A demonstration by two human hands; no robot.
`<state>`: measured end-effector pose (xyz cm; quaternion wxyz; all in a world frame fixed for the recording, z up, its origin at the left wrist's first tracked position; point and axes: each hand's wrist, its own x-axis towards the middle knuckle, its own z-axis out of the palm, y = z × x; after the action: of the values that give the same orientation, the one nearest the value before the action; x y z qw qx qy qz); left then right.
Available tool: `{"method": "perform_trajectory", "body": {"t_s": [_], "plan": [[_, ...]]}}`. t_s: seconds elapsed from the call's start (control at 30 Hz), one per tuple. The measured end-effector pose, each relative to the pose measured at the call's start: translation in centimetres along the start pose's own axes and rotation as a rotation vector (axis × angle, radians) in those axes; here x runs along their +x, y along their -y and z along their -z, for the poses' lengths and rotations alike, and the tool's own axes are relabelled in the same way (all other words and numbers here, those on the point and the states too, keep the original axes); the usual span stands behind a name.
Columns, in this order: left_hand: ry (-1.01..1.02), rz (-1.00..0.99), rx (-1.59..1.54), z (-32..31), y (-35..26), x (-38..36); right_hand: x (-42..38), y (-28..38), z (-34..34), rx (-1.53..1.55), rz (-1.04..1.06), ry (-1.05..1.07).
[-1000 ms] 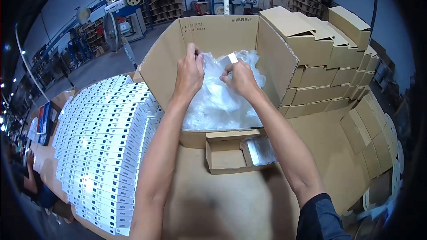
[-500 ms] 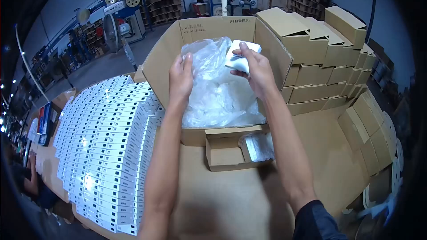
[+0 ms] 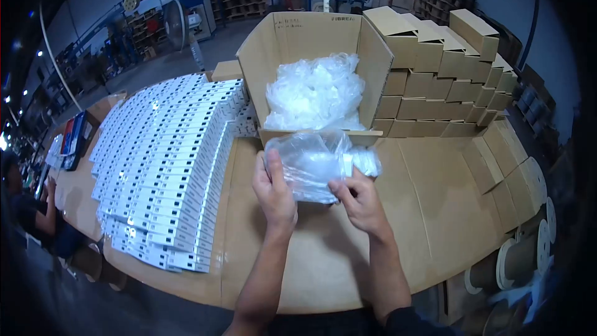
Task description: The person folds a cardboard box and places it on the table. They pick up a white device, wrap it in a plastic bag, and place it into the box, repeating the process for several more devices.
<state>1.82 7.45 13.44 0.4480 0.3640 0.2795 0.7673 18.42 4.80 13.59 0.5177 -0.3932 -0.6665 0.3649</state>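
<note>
My left hand (image 3: 275, 196) grips the left end of a clear plastic bag (image 3: 308, 165), thumb on top. The bag is stretched out above the table, in front of the large carton. At its right end, my right hand (image 3: 362, 204) is closed, thumb and bent fingers pinching the bag's edge. A pale white patch shows there, but blur and shine hide whether the small white box is inside. Behind the bag stands a small open cardboard box (image 3: 367, 139), mostly covered, with plastic-wrapped items (image 3: 369, 160) showing at its right.
A large open carton (image 3: 376, 65) holds a heap of clear plastic bags (image 3: 317, 90). Stacked white boxes (image 3: 165, 168) with dark squares fill the left. Brown cardboard boxes (image 3: 429, 87) are piled at the back right, with spools (image 3: 522, 255) at the right edge. Another person (image 3: 40, 205) sits far left.
Both hands have come down and nearer from over the large carton, bringing the bag along. The white box, earlier plainly in my right hand, is no longer distinct. The view has shifted.
</note>
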Motion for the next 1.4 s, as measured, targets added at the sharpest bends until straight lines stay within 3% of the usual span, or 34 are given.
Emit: {"method": "perform_trajectory", "body": {"t_s": [0.07,0.2,0.3,0.5,0.6,0.7,0.8,0.83,0.93,1.1,1.23,1.33,1.4], "plan": [[0.026,0.088,-0.092,0.9,-0.4,-3.2,-2.8,0.5,-1.0,0.175,-0.087,-0.044],[0.062,0.058,-0.047,3.5,0.7,-9.0,-7.7,-1.3,-2.2,0.047,-0.079,-0.122],[0.088,0.157,-0.078,4.8,0.4,-11.6,-9.7,-0.8,-3.6,0.040,-0.073,-0.205],[0.152,0.144,0.117,6.7,-0.8,-14.4,-12.5,-0.9,-5.1,0.179,-0.208,-0.273],[0.191,0.101,0.212,7.0,-1.1,-15.3,-12.6,0.1,-5.6,0.081,-0.077,-0.237],[0.180,0.084,0.248,7.4,-1.0,-15.8,-12.2,-0.4,-4.8,0.068,-0.272,-0.313],[0.154,0.087,0.302,8.5,-0.6,-16.4,-11.6,-0.6,-4.2,0.237,-0.194,-0.386],[0.143,0.089,0.329,8.9,-0.6,-16.5,-11.7,-1.1,-4.1,0.403,-0.240,-0.343],[0.035,0.067,0.334,8.6,-0.2,-16.6,-13.0,-0.2,-4.9,0.210,-0.189,-0.285],[0.115,0.090,0.268,8.3,-0.6,-15.3,-13.9,-0.9,-5.3,-0.027,-0.204,-0.163],[0.156,0.116,0.221,8.7,-2.3,-12.9,-13.4,-0.7,-4.6,-0.022,-0.157,-0.097],[0.133,-0.107,-0.021,9.9,-2.0,-11.4,-13.3,-0.6,-4.5,-0.015,-0.210,-0.102],[0.085,-0.152,-0.140,10.2,-2.3,-10.6,-13.4,-1.2,-4.5,-0.012,-0.226,-0.115]]}}
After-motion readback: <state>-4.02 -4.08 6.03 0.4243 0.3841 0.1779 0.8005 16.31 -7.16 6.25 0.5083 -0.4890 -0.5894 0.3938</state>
